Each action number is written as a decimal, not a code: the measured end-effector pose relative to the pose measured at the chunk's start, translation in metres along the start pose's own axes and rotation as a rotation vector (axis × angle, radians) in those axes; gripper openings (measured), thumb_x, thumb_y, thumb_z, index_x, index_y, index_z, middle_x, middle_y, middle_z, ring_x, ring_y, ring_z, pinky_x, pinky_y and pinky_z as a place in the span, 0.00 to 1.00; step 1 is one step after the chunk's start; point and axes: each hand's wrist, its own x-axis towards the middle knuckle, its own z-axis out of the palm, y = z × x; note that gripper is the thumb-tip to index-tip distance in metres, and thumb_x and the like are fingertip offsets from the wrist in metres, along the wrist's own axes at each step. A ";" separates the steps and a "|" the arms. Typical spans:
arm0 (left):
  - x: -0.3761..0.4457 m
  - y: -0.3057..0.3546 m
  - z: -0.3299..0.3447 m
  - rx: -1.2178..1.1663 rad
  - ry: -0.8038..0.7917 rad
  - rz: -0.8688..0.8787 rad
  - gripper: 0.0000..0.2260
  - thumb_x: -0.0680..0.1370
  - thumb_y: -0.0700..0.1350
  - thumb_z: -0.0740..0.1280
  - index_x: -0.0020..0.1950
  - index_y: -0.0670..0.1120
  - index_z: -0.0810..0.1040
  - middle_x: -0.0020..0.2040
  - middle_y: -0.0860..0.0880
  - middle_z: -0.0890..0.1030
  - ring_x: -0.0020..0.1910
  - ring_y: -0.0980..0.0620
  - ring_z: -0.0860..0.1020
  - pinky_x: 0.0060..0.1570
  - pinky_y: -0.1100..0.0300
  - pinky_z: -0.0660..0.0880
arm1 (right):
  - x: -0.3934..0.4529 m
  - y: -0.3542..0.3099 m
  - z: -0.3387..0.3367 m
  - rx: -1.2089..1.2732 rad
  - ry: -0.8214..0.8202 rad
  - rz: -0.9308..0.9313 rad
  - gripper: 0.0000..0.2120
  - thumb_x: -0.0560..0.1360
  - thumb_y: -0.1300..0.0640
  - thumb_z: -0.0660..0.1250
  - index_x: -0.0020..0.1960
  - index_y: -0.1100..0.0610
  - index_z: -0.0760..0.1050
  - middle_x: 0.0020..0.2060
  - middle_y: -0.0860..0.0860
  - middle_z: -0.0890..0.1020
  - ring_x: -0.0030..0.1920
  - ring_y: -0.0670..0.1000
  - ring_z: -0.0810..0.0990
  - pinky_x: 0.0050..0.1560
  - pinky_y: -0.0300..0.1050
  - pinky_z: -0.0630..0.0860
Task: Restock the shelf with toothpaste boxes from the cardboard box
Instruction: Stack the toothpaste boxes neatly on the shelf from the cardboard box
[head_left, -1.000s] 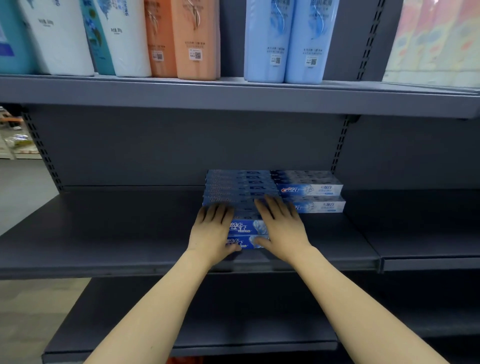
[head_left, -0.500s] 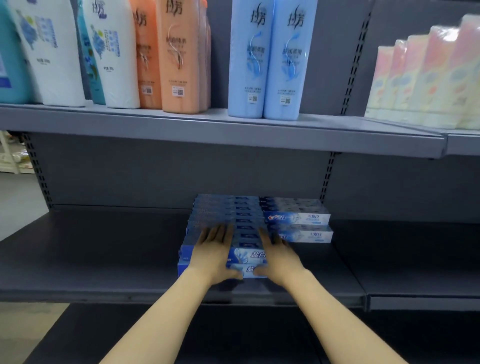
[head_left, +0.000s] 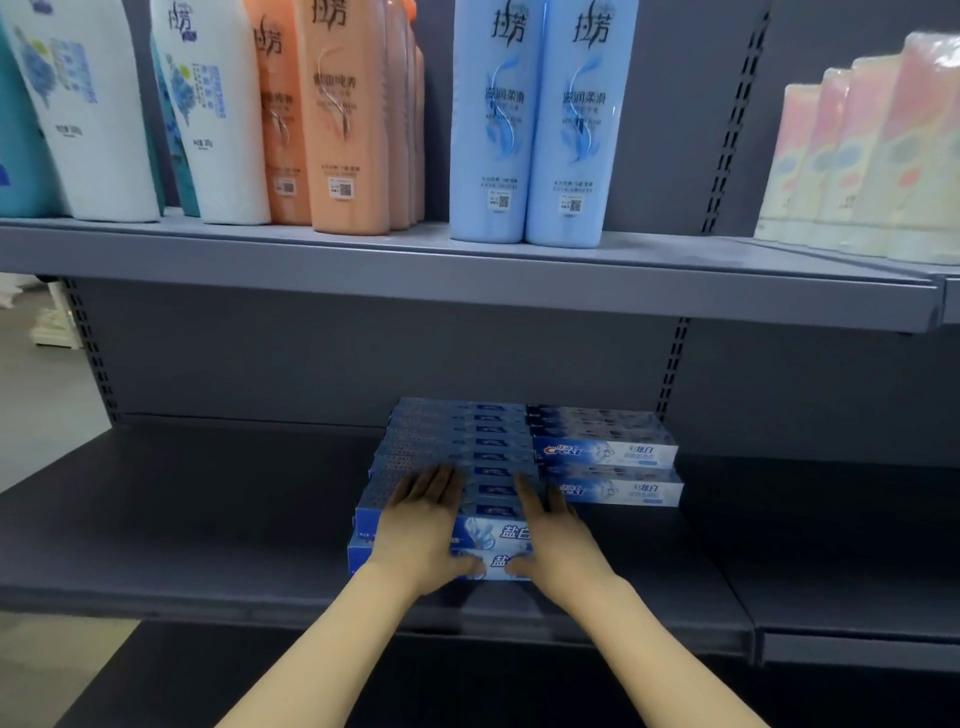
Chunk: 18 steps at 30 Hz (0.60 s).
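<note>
Blue toothpaste boxes (head_left: 457, 452) lie under both hands' flat, released fingers (head_left: 434, 486), thumbs on the front

Two bare forearms reach toward a dark grey shelf (head_left: 182, 519). The left hand (head_left: 421, 525) and right hand (head_left: 558, 535) lie flat, fingers straight, on a two-high stack of blue toothpaste boxes (head_left: 457, 441), thumbs against its front. More white-and-blue boxes (head_left: 608, 467) sit just beside, on the right. Shampoo bottles (head_left: 524, 119) stand on the upper shelf (head_left: 467, 280).
</note>
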 end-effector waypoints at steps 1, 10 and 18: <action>0.000 0.000 0.000 0.003 -0.002 0.003 0.48 0.70 0.66 0.66 0.78 0.45 0.45 0.78 0.49 0.50 0.77 0.51 0.49 0.75 0.56 0.44 | 0.000 0.000 0.000 0.000 0.000 -0.001 0.47 0.74 0.51 0.69 0.77 0.49 0.37 0.76 0.58 0.48 0.74 0.59 0.58 0.70 0.48 0.66; 0.002 -0.005 -0.004 0.007 -0.034 0.064 0.47 0.71 0.65 0.66 0.78 0.43 0.46 0.78 0.47 0.50 0.77 0.50 0.49 0.75 0.57 0.44 | 0.001 -0.005 -0.001 -0.002 -0.031 0.059 0.48 0.73 0.52 0.70 0.77 0.48 0.37 0.77 0.56 0.46 0.75 0.58 0.56 0.71 0.49 0.64; 0.001 -0.006 -0.006 -0.004 -0.048 0.076 0.46 0.71 0.63 0.67 0.78 0.43 0.47 0.78 0.46 0.51 0.77 0.49 0.51 0.75 0.55 0.46 | -0.006 -0.011 -0.002 0.094 -0.004 0.113 0.48 0.72 0.56 0.72 0.78 0.46 0.41 0.77 0.56 0.47 0.72 0.57 0.63 0.68 0.46 0.68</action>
